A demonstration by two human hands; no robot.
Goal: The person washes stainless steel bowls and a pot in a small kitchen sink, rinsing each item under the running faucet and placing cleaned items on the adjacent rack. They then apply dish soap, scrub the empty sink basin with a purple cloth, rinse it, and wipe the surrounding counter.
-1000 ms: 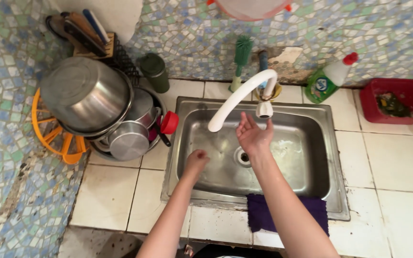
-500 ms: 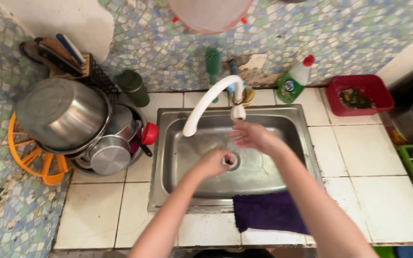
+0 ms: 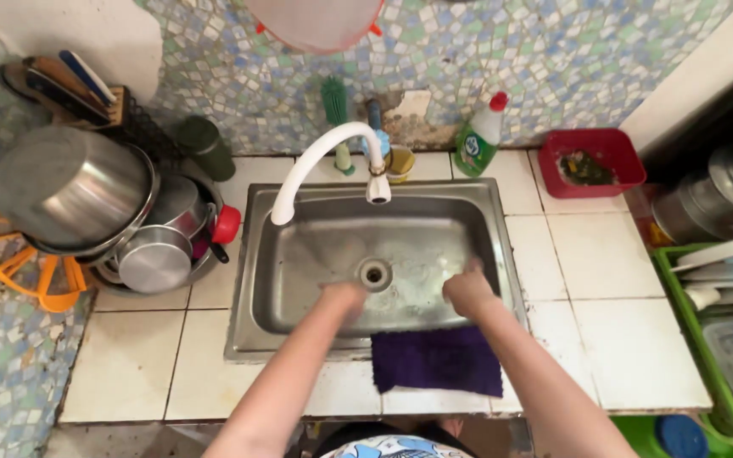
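Now both hands are low in the bare sink [image 3: 299, 254]: left hand [image 3: 343, 298] and right hand [image 3: 468, 291] loosely curled, holding nothing; no water runs from the tap [image 3: 320, 165].

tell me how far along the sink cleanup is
Looks done: the sink holds no dishes, and pots are stacked beside it. In hand: the left hand and right hand are low over the basin floor near the drain. Left: the purple cloth lies unused on the rim.

Steel-grey sink [image 3: 299, 254]; white tap [image 3: 311, 170]; purple cloth [image 3: 437, 360]; red tub [image 3: 595, 159]; blue-green mosaic wall [image 3: 553, 59] (white patch upper left); green bottle [image 3: 475, 144].
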